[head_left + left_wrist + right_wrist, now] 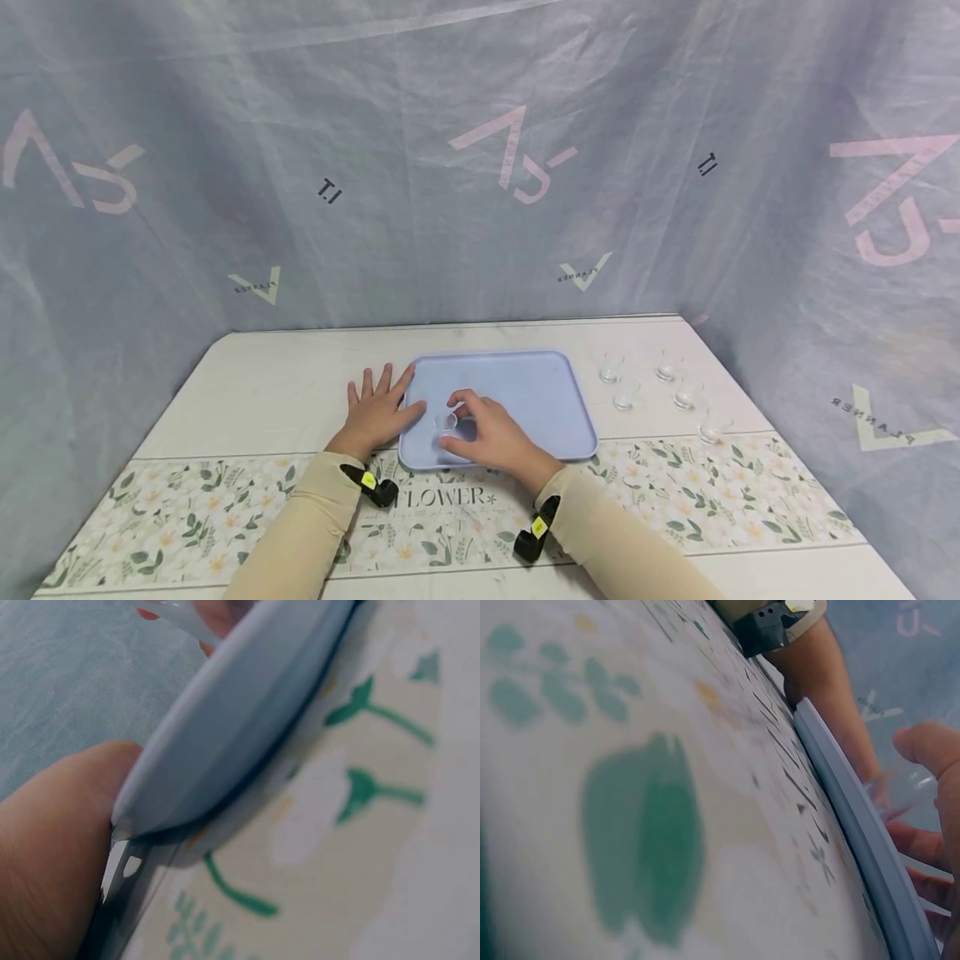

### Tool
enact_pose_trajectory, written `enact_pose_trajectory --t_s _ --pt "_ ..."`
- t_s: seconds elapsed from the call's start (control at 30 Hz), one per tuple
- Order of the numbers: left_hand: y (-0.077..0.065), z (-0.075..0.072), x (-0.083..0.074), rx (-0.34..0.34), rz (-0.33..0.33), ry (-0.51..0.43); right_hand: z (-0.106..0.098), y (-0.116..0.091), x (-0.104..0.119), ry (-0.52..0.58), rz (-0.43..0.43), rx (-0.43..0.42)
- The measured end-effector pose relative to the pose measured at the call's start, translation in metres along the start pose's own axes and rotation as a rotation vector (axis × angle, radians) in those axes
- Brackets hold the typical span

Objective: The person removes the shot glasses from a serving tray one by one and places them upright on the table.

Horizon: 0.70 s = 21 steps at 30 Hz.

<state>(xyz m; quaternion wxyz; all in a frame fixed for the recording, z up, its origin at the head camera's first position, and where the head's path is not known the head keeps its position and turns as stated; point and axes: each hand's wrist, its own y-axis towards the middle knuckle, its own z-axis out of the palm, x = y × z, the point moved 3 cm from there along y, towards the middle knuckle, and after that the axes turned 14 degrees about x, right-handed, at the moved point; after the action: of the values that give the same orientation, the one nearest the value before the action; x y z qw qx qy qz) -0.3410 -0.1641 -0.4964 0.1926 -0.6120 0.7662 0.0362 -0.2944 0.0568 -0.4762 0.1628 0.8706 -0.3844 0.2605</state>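
Observation:
A pale blue rectangular tray (517, 392) lies on the table. My left hand (375, 412) is spread flat at its left edge, with the thumb (75, 787) over the rim and the other fingers pointing away on the tablecloth. Over the tray's front left part, my right hand (487, 433) has thumb and fingers curled around a small clear glass cup (446, 422). In the right wrist view the cup (907, 791) shows between the thumb and the lower fingers, just beyond the tray rim (847, 817).
Several similar clear glass cups stand right of the tray, among them a near one (622, 396) and a far one (666, 368). One more glass (712, 427) is near the floral band (675, 500) of the tablecloth. Grey printed cloth (412, 208) surrounds the table.

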Motion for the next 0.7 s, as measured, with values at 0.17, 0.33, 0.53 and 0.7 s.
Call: enact_pose_trajectory --t_s 0.17,0.33,0.53,0.7 --pt "0.001 -0.001 0.001 0.005 -0.001 0.0 0.002 0.002 0.002 -0.058 -0.014 -0.039" --pt "0.0 -0.001 0.002 0.006 -0.012 0.006 0.003 0.003 0.002 -0.086 -0.032 -0.065" --pt "0.002 0.0 0.003 0.0 -0.004 0.002 -0.004 -0.002 -0.002 -0.119 -0.022 -0.095" --pt "0.0 0.001 0.003 0.003 0.001 -0.031 -0.017 -0.013 -0.011 -0.21 -0.075 -0.182"
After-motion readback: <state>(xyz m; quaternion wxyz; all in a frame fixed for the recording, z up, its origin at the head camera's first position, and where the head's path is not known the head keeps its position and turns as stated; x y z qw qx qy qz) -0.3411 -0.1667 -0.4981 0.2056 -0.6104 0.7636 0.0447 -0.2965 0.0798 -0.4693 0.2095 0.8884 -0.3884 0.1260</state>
